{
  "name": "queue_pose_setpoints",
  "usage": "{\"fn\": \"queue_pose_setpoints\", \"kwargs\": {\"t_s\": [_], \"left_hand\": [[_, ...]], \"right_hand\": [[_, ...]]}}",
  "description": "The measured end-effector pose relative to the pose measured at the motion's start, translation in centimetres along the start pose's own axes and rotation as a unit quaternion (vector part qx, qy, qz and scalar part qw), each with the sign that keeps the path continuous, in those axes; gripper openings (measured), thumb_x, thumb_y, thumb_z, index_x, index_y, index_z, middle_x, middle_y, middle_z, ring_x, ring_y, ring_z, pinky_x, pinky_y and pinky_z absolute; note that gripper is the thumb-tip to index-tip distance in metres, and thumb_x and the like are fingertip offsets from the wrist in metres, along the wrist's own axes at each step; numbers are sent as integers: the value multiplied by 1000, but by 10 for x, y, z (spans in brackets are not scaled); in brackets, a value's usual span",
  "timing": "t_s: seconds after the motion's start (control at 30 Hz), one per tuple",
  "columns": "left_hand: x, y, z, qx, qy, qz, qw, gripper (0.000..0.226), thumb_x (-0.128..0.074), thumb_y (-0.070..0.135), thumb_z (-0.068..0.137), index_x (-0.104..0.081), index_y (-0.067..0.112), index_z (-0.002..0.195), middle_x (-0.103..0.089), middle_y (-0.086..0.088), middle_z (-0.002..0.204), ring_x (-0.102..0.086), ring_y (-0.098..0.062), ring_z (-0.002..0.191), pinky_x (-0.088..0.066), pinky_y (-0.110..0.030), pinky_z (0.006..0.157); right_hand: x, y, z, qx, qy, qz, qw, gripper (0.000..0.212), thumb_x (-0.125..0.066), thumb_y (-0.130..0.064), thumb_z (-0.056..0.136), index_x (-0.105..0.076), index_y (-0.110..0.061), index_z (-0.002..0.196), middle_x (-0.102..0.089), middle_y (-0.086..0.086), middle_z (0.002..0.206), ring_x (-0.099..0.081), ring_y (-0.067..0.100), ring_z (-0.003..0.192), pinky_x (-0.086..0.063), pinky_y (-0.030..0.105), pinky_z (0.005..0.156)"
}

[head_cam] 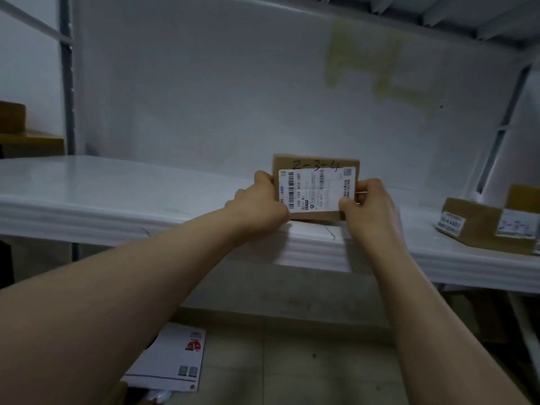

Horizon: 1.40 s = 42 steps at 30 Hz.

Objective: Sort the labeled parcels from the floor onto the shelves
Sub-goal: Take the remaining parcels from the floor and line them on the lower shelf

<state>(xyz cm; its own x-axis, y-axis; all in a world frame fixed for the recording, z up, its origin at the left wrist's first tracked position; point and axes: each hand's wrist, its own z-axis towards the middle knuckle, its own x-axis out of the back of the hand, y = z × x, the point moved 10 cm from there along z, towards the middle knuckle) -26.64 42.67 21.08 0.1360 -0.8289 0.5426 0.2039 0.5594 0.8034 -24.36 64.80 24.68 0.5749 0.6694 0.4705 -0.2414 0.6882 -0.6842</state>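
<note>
A small brown cardboard parcel [315,187] stands on its edge on the white shelf [117,194], its white barcode label facing me and "2-3-4" handwritten along the top. My left hand [258,204] grips the parcel's left side. My right hand [369,206] grips its right side, thumb on the label. The parcel's lower edge sits near the shelf's front lip.
Another labeled brown box [479,226] lies on the same shelf at the far right. A white mailer parcel [172,358] lies on the tiled floor below. More brown boxes [11,118] sit on a neighbouring shelf at the left. The white wall backs the shelf.
</note>
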Motion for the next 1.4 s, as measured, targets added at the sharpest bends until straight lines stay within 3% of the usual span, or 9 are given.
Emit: {"fn": "queue_pose_setpoints", "kwargs": {"t_s": [0.23, 0.37, 0.47, 0.67, 0.8, 1.0, 1.13, 1.23, 1.4], "left_hand": [[4, 3, -2, 29, 66, 57, 996, 69, -58, 35, 65, -30, 30, 128, -62, -5, 126, -52, -31, 122, -44, -50, 103], [5, 6, -7, 38, 72, 55, 995, 60, -57, 32, 66, -30, 34, 119, -61, -7, 126, -49, -32, 124, -43, -51, 104], [11, 8, -12, 13, 117, 45, 992, 70, -64, 22, 80, -29, 27, 140, -51, -11, 135, -41, -32, 130, -38, -49, 108], [31, 34, -73, -200, 260, 44, 944, 39, -58, 28, 92, -40, 30, 126, -53, 16, 112, -38, -7, 113, -32, -32, 95], [36, 13, -108, -284, 285, 24, 915, 29, -54, 25, 91, -41, 33, 116, -50, 24, 96, -44, -6, 100, -43, -44, 93], [59, -64, -149, -284, 332, -5, 900, 24, -65, 14, 88, -54, 16, 110, -57, 10, 93, -58, -20, 95, -45, -52, 86], [34, -167, -171, -181, 301, 32, 936, 9, -59, 23, 87, -55, 22, 96, -52, 21, 86, -54, -17, 91, -44, -42, 80], [-6, -262, -170, -71, 182, 102, 975, 5, -54, 24, 83, -57, 28, 83, -59, 15, 81, -57, -19, 85, -48, -44, 79], [-42, -415, -194, 280, 67, 41, 957, 11, -56, 23, 92, -63, 18, 85, -70, -9, 92, -64, -31, 92, -52, -37, 82]], "right_hand": [[-11, 14, 6, 6, -26, -3, 1000, 21, -58, -26, 99, -53, -24, 120, -68, -5, 123, -57, 10, 92, -41, 24, 64], [-16, 16, 7, 5, -31, -9, 999, 32, -60, -32, 98, -47, -26, 127, -69, -4, 123, -57, 11, 91, -39, 25, 61], [-4, 15, -1, 6, 17, 51, 999, 45, -63, -32, 97, -37, -27, 133, -65, -2, 124, -60, 12, 95, -42, 22, 72], [11, -10, -55, 56, 148, 210, 965, 15, -60, -30, 98, -53, -18, 98, -60, -8, 83, -64, 1, 76, -47, 6, 55], [-30, -42, -101, 107, 121, 290, 944, 22, -64, -25, 96, -49, -19, 81, -53, -9, 65, -65, 4, 71, -48, 3, 65], [-103, -70, -167, 182, 20, 314, 931, 29, -64, -21, 96, -49, -23, 71, -44, -11, 57, -42, 5, 51, -37, 24, 49], [-190, -28, -229, 174, -103, 243, 949, 38, -59, -28, 97, -42, -19, 64, -39, -7, 54, -39, 9, 50, -36, 35, 48], [-267, 30, -274, 139, -211, 104, 962, 40, -56, -34, 95, -40, -19, 62, -39, -5, 53, -42, 16, 52, -36, 38, 50], [-348, 125, -326, -13, -396, -34, 918, 38, -58, -42, 93, -60, -10, 74, -67, 5, 71, -65, 25, 72, -55, 39, 68]]}}
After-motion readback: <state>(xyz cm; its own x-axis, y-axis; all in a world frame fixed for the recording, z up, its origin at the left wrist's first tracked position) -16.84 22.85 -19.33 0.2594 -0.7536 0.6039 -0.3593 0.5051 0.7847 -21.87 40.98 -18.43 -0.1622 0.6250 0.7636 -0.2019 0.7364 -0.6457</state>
